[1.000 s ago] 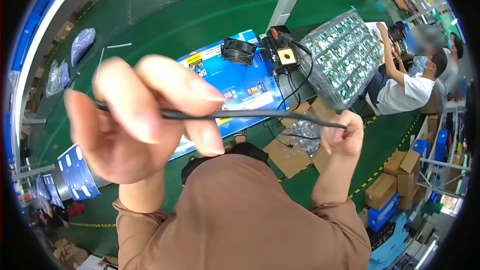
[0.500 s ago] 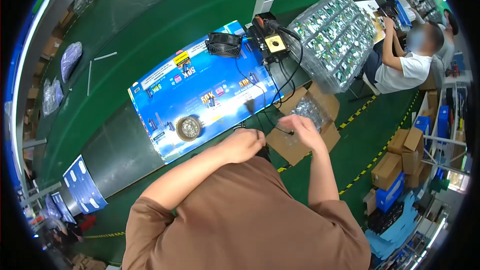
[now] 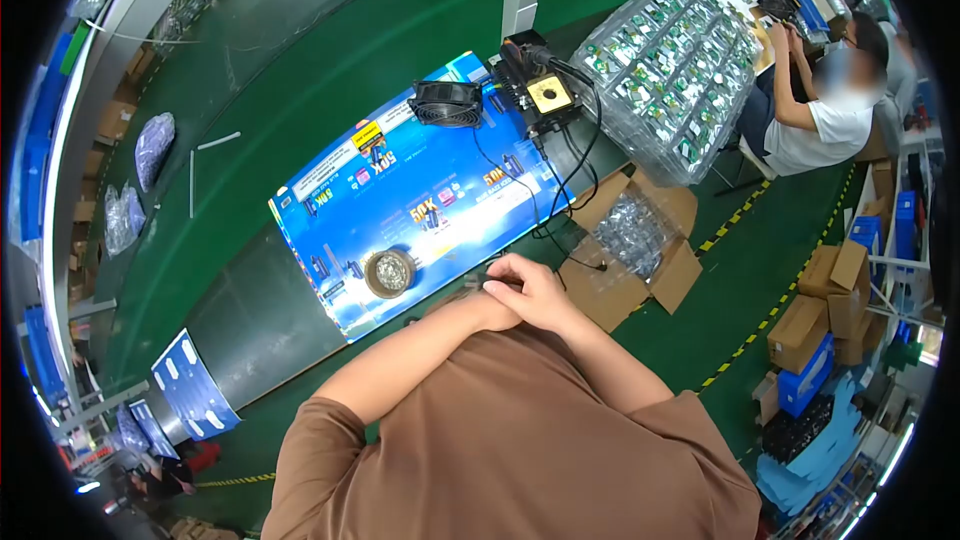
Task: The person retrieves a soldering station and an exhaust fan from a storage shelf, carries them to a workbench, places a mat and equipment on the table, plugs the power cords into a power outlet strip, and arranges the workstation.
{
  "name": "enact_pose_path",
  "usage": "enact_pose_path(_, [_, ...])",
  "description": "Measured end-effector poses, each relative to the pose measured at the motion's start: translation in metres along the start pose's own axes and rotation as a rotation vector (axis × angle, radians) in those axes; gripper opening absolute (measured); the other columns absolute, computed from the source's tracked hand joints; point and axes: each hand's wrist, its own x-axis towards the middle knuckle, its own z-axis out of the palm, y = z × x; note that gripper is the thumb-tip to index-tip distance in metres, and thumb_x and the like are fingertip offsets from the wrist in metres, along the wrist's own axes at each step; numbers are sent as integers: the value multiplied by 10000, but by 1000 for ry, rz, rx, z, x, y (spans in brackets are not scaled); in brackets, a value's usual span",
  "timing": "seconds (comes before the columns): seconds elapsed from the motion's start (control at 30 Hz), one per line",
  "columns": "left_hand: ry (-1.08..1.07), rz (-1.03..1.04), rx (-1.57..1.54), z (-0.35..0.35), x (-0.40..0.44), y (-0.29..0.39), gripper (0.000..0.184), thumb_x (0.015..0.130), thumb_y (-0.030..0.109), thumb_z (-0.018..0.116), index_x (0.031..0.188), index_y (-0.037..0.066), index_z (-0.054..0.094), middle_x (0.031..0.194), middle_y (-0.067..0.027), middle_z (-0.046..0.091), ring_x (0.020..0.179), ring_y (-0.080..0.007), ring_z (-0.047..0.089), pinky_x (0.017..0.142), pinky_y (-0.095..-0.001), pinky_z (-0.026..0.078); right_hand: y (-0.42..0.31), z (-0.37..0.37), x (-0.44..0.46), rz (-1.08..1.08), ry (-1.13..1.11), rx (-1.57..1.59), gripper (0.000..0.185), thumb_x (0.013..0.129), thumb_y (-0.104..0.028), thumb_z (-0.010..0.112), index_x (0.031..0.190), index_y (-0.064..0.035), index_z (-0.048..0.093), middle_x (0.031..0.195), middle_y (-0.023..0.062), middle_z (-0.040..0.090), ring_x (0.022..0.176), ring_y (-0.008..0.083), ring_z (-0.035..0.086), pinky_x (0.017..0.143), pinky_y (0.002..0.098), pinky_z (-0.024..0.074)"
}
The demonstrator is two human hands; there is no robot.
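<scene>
Cardboard box [image 3: 676, 276] near right hand [image 3: 531, 295], clear plastic [image 3: 632, 230] inside

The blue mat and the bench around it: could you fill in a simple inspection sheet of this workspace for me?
Surface: blue mat, printed, lying on the bench; bright glare on it.
Job's things: fan and round container with shiny contents on the mat; black box with a yellow panel at its far right end.
Clutter: open cardboard box of shiny packaged pieces beside the bench.
Hands: right hand over left hand by the mat's near edge; whether either holds anything is hidden.
Cables: several black cables by the black box, some running past the bench edge.
Surroundings: person in a white shirt beside a tray of green boards; cartons at the right.
</scene>
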Motion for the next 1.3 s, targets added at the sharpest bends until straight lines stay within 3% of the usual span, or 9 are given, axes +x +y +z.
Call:
enact_pose_path(0.2, [70,-13,-88,-19,-5,-11,267,880,201,480,1075,57,593,1055,-188,610,993,-341,581,851,-414,462,51,-18,16,119,121,96,180,817,-137,651,917,2,595,798,94,655,714,141,624,646,279,492])
enact_pose_path(0.37, [231,-313,-343,-21,-40,-41,299,909,259,491,1113,65,594,1082,-146,608,1003,-279,578,884,-343,437,54,-79,23,116,134,-393,303,802,-270,680,837,14,582,675,154,594,569,274,581,536,337,442])
enact_pose_path(0.5, [210,-493,-473,3,-84,-83,321,915,251,485,1101,10,583,1032,-133,625,978,-239,587,864,-310,440,85,-107,17,173,188,-361,353,807,-313,667,731,15,559,604,155,558,533,304,548,506,354,408])
enact_pose_path(0.7, [436,-706,-631,45,-104,-102,307,909,236,501,1087,2,591,971,-113,652,865,-196,620,803,-304,472,100,-133,48,303,520,-111,419,893,-347,574,659,-1,555,566,41,520,572,96,459,543,290,387])
enact_pose_path(0.87, [504,-629,-543,1,-57,-52,292,936,223,473,1109,13,578,976,-94,651,843,-159,613,780,-293,478,85,-120,57,137,362,-80,317,899,-214,561,660,-7,545,594,27,552,603,114,522,592,281,420])
enact_pose_path(0.97, [550,-610,-698,-11,-42,-49,290,956,219,444,1125,17,566,967,-78,652,845,-141,610,747,-285,478,75,-88,54,-19,156,-66,227,848,-193,618,720,-5,603,673,163,611,616,311,607,561,354,467])
enact_pose_path(1.13, [533,-606,-597,12,-53,-49,302,947,224,450,1095,0,589,956,-91,662,873,-159,621,774,-284,474,58,-37,114,-206,44,-84,128,832,-113,600,920,-20,607,791,155,578,722,331,584,628,366,456])
enact_pose_path(1.2, [522,-690,-581,36,-72,-64,306,929,228,474,1096,5,601,947,-108,671,887,-174,626,806,-290,470,45,-32,162,-364,207,-116,261,834,-116,582,1081,-34,564,836,171,589,736,341,594,644,386,468])
enact_pose_path(1.3, [609,-794,-705,71,-95,-74,303,922,227,486,1101,10,600,941,-104,676,892,-171,626,812,-289,468,34,-35,226,-240,322,-130,536,809,-150,629,1271,7,406,869,207,610,723,311,620,654,384,493])
